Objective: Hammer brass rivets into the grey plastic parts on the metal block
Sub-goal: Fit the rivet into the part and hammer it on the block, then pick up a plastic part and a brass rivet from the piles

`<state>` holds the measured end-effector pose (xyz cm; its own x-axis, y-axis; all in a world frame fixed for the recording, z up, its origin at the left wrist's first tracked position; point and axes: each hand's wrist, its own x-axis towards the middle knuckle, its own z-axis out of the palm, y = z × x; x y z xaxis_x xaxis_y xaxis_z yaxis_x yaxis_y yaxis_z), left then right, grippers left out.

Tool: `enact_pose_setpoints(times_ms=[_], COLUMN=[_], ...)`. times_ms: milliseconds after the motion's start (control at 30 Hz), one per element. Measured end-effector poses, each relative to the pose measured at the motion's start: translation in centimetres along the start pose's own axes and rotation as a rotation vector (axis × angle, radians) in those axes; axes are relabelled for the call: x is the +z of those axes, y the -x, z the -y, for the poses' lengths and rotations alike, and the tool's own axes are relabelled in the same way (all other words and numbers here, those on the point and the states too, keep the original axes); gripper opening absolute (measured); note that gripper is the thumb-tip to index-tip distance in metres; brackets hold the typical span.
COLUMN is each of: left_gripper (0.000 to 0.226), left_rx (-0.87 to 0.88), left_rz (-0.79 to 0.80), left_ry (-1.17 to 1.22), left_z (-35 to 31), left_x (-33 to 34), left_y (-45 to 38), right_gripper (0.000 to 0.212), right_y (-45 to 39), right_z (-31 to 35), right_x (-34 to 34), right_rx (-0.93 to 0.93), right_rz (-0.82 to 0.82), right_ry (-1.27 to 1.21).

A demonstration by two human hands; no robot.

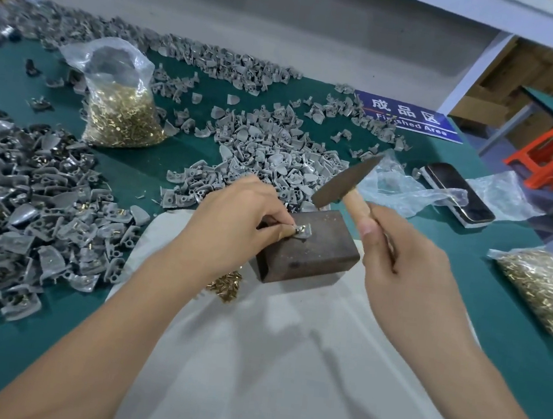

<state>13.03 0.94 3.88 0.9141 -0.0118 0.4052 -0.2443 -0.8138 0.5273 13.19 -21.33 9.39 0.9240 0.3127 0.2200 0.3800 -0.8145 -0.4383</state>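
While a grey part is being pinched by the left hand on the block, the hammer is being held raised.

The handle is being gripped by the right hand, head poised just above the block's far edge, near the bench's front edge. The blow should probably be kept short and square, with fingertips kept back from the rivet; its seating cannot be told.

Metal block: dull brown, rust-speckled. Hammer: dark matt steel head, pale smooth wooden handle. Grey plastic parts: matt. Brass rivets: shiny gold. Bag: clear glossy plastic. Table mat: matt green.
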Motion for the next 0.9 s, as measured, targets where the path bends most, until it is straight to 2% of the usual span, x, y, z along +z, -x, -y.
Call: enact_pose_setpoints(times_ms=[133,267,400,533,600,633,700,767,900], left_gripper=[0.007,0.008,0.012,0.012,0.011,0.011,0.01,0.01,0.006], left_rx=[0.0,0.002,-0.003,-0.006,0.001,0.006,0.023,0.055,0.082], left_rz=[0.007,0.024,0.015,0.021,0.016,0.011,0.0,-0.008,-0.054], left_ry=[-0.016,-0.014,-0.023,-0.033,-0.043,-0.05,-0.063,-0.053,-0.028], left_z=[0.1,0.1,0.0,-0.1,-0.1,-0.2,-0.5,-1.1,-1.3], left_x=[0.0,-0.1,0.0,0.1,0.1,0.1,0.1,0.0,-1.1], left_y=[0.0,0.1,0.3,0.3,0.3,0.3,0.4,0.4,1.1], right_gripper=[0.025,0.025,0.042,0.056,0.044,0.036,0.021,0.016,0.014], right_y=[0.2,-0.5,-0.9,-0.6,-0.3,-0.3,-0.8,-1.4,-2.3], right_z=[0.0,-1.5,-4.1,-5.4,-5.5,-5.3,-4.4,-2.7,-0.2], right_x=[0.1,-0.4,0.9,1.9,2.5,2.6,3.0,3.7,5.1], right_rx=[-0.002,0.166,0.284,0.384,0.306,0.239,0.069,-0.086,-0.212], right_rz=[0.107,-0.017,-0.09,0.075,-0.012,-0.11,-0.228,-0.179,-0.1], right_ry=[0.104,0.082,0.222,0.315,0.399,0.328,-0.026,-0.263,-0.274])
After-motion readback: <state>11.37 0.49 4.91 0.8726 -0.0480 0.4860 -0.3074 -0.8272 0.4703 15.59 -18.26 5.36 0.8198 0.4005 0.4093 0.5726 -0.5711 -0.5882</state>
